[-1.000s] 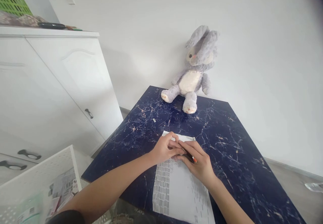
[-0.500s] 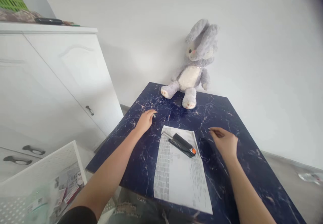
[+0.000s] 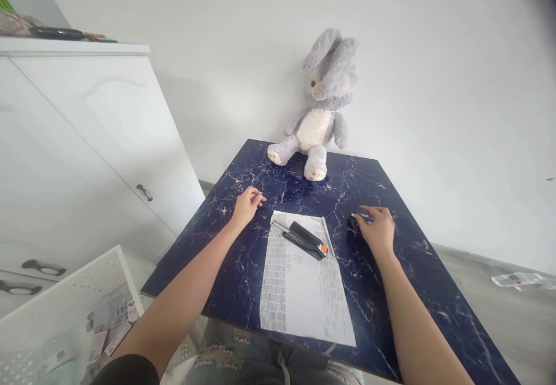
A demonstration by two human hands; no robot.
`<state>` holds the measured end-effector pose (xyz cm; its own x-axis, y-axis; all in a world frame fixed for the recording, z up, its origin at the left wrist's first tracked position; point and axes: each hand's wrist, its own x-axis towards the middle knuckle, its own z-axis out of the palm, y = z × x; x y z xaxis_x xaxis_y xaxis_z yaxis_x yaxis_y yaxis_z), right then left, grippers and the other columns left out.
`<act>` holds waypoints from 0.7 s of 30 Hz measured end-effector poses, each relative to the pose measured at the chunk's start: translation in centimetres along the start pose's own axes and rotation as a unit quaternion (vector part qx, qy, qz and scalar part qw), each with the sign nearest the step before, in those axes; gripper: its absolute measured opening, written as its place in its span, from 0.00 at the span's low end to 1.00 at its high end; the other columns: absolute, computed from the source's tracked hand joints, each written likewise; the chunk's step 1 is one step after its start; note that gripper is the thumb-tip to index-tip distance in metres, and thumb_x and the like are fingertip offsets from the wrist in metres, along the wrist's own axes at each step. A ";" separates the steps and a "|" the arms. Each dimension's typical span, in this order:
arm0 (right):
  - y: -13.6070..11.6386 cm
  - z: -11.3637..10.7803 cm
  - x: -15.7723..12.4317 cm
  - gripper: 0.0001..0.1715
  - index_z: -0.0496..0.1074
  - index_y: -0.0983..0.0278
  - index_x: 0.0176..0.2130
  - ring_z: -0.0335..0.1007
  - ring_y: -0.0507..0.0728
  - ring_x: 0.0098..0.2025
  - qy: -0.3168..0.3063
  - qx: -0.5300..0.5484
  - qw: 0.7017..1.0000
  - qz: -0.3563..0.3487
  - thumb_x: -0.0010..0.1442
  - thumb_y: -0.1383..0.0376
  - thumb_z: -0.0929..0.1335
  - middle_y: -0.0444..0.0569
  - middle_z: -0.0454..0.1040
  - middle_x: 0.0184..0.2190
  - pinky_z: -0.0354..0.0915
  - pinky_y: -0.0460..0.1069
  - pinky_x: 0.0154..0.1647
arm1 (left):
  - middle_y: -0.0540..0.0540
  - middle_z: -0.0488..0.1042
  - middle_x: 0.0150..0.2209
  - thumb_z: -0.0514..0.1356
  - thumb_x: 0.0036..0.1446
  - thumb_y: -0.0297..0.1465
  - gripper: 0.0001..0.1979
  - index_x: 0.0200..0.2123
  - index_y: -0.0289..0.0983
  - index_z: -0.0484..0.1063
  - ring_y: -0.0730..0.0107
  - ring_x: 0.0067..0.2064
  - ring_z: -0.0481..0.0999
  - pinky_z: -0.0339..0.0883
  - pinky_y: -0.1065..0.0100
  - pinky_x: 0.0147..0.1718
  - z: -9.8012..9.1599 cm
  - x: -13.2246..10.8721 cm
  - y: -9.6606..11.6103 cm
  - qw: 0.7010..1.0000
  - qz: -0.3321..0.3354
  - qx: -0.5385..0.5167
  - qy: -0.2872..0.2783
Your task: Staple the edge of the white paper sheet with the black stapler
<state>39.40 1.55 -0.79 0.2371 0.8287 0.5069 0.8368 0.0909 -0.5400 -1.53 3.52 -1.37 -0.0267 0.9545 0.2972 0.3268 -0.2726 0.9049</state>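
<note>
My left hand [image 3: 248,204] hovers over or rests on the table left of the paper's top corner. Its fingers are pinched together, and whatever lies between the fingertips is too small to make out. On the table's right side, my right hand [image 3: 379,228] has thumb and forefinger apart, with nothing clearly seen in the gap. Between the hands a printed sheet of paper [image 3: 304,304] lies flat. A black stapler [image 3: 308,239] with an orange end lies across its upper part, a thin metal rail sticking out to the left. Neither hand touches the stapler.
A grey plush rabbit [image 3: 319,124] sits against the wall at the back of the dark blue marbled table [image 3: 234,281]. White cabinets [image 3: 99,136] stand at left. Below them is a white basket [image 3: 125,269] with small boxes. A clear plastic bottle [image 3: 516,281] lies on the floor at right.
The view has shifted slightly, so the scene sits further left. My right hand's thumb and forefinger have spread apart. My left hand stays pinched, while the stapler and paper lie as before.
</note>
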 end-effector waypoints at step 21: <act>-12.9 0.7 -7.1 0.08 0.72 0.58 0.46 0.72 0.59 0.43 -0.338 0.207 0.902 -0.172 0.65 0.64 0.67 0.49 0.74 0.42 0.68 0.53 0.44 | 0.45 0.81 0.43 0.68 0.57 0.34 0.09 0.41 0.39 0.82 0.64 0.45 0.80 0.69 0.66 0.48 1.1 -2.3 3.9 0.953 0.091 0.053 -0.284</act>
<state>26.59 -5.14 2.06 -0.4732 0.8470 0.2421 0.5142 0.4887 -0.7048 0.81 0.37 1.15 0.5453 0.8123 0.2068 0.3720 -0.4556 0.8087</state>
